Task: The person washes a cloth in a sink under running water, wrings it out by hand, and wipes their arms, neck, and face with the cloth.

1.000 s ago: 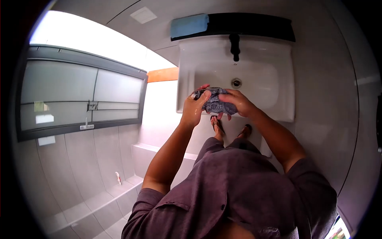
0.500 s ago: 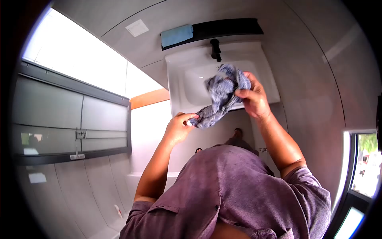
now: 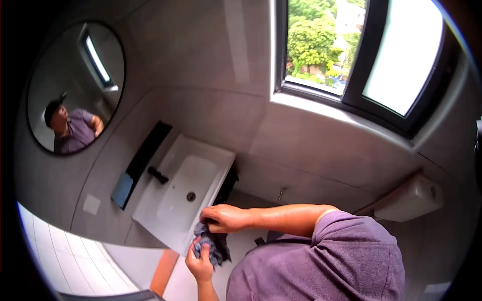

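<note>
A crumpled blue-grey mottled cloth (image 3: 216, 248) hangs between my two hands, just off the front edge of the white washbasin (image 3: 170, 220). My right hand (image 3: 223, 218) is closed on its upper end, knuckles up, near the basin's rim. Lower down, my left hand (image 3: 200, 262) grips the cloth with the thumb pressed over it. Folds of the fabric hide some of the fingertips. Behind the hands, the basin shows a dark drain (image 3: 191, 196) and a black tap (image 3: 158, 175).
A black shelf (image 3: 148, 153) runs along the wall behind the basin, with a light blue cloth (image 3: 122, 190) on its end. A round mirror (image 3: 75, 88) hangs at left. To the right are a window (image 3: 346, 55) and a white cistern (image 3: 411, 198).
My view has swung right, bringing the window and mirror into sight. My hands have come closer together, and the cloth between them is more bunched and no longer over the basin.
</note>
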### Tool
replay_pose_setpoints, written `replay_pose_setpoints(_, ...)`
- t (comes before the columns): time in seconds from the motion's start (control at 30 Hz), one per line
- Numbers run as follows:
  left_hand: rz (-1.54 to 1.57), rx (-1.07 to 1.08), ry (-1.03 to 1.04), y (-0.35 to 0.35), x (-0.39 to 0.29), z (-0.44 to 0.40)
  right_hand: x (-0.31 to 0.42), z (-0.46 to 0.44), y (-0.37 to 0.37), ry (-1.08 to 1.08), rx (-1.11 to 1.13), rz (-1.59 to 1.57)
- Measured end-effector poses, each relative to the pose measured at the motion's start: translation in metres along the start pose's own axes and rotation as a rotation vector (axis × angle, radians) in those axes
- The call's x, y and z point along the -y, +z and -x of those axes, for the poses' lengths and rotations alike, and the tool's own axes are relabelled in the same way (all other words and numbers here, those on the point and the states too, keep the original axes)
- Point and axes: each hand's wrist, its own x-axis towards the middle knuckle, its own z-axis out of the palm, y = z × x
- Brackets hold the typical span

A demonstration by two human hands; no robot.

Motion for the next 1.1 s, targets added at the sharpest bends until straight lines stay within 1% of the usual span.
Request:
replay_pose_setpoints(0.07,0.066,-0.069,0.012,0.003,0.004,0.005,-0.013,0.015,-0.01,0.153,-0.18,0.044)
replay_pose_setpoints(0.1,0.251,-0.144,-0.112,0.004,0.009,0.002,-0.022,0.02,-0.018,0.253,-0.229,-0.073)
replay_pose_setpoints(0.13,0.382,-0.151,-0.148,0.0,0.009,0.003,-0.027,0.024,-0.03,0.37,-0.25,-0.226)
replay_pose_setpoints(0.2,0.463,-0.198,-0.147,0.004,0.003,0.004,-0.03,0.033,-0.047,0.491,-0.373,-0.699)
replay_pose_setpoints(0.23,0.553,-0.193,-0.213,0.006,0.008,0.006,-0.034,0.037,-0.05,0.501,-0.446,-0.734)
replay_pose_setpoints(0.27,0.596,-0.185,-0.259,0.012,0.005,0.003,-0.032,0.039,-0.06,0.532,-0.473,-0.829)
replay_pose_setpoints(0.33,0.684,-0.173,-0.354,0.027,-0.002,-0.001,-0.029,0.043,-0.073,0.539,-0.456,-0.843)
replay_pose_setpoints(0.37,0.576,-0.156,-0.339,0.036,-0.001,-0.006,-0.028,0.045,-0.077,0.484,-0.422,-0.841)
replay_pose_setpoints(0.4,0.299,-0.152,-0.298,0.047,-0.003,-0.009,-0.029,0.046,-0.078,0.381,-0.406,-0.843)
replay_pose_setpoints(0.47,-0.33,-0.145,0.179,0.062,-0.003,-0.016,-0.008,0.043,-0.085,0.273,-0.31,-0.762)
replay_pose_setpoints(0.5,-0.182,-0.06,0.199,0.07,-0.014,-0.021,-0.003,0.04,-0.086,0.234,-0.218,-0.675)
replay_pose_setpoints(0.53,-0.077,0.04,0.186,0.078,-0.021,-0.025,0.007,0.043,-0.092,0.261,-0.118,-0.407)
replay_pose_setpoints(0.57,0.003,0.197,0.108,0.083,-0.016,-0.03,-0.002,0.042,-0.085,0.092,-0.099,-0.298)
replay_pose_setpoints(0.6,0.086,0.351,0.031,0.088,-0.026,-0.036,-0.004,0.039,-0.082,-0.079,-0.081,-0.186)
replay_pose_setpoints(0.63,0.032,0.239,0.234,0.103,-0.038,-0.039,-0.002,0.043,-0.083,-0.031,-0.008,-0.22)
replay_pose_setpoints(0.67,-0.014,0.242,0.201,0.105,-0.03,-0.039,-0.011,0.043,-0.082,-0.088,-0.008,-0.185)
replay_pose_setpoints(0.73,-0.106,0.252,0.138,0.106,-0.004,-0.04,-0.018,0.04,-0.097,-0.07,0.054,-0.229)
replay_pose_setpoints(0.77,-0.002,0.227,0.063,0.11,-0.01,-0.036,-0.021,0.04,-0.105,-0.079,0.081,-0.24)
replay_pose_setpoints(0.8,0.031,0.19,0.049,0.113,-0.015,-0.034,-0.019,0.041,-0.116,-0.114,0.091,-0.254)
replay_pose_setpoints(0.87,0.097,0.106,0.025,0.119,-0.026,-0.033,-0.028,0.046,-0.122,-0.085,0.072,-0.209)
replay_pose_setpoints(0.9,0.065,0.068,-0.022,0.118,-0.027,-0.033,-0.031,0.048,-0.125,-0.003,0.05,-0.166)
replay_pose_setpoints(0.93,-0.083,0.004,0.181,0.119,-0.025,-0.035,-0.036,0.049,-0.126,-0.029,-0.01,-0.144)
replay_pose_setpoints(1.0,-0.189,-0.024,0.195,0.12,-0.046,-0.033,-0.049,0.056,-0.116,0.044,-0.085,-0.216)
replay_pose_setpoints(1.03,-0.204,0.002,0.146,0.119,-0.047,-0.032,-0.052,0.059,-0.11,0.101,-0.072,-0.24)
replay_pose_setpoints(1.1,-0.237,0.054,0.046,0.109,-0.046,-0.03,-0.048,0.061,-0.106,0.146,-0.052,-0.324)
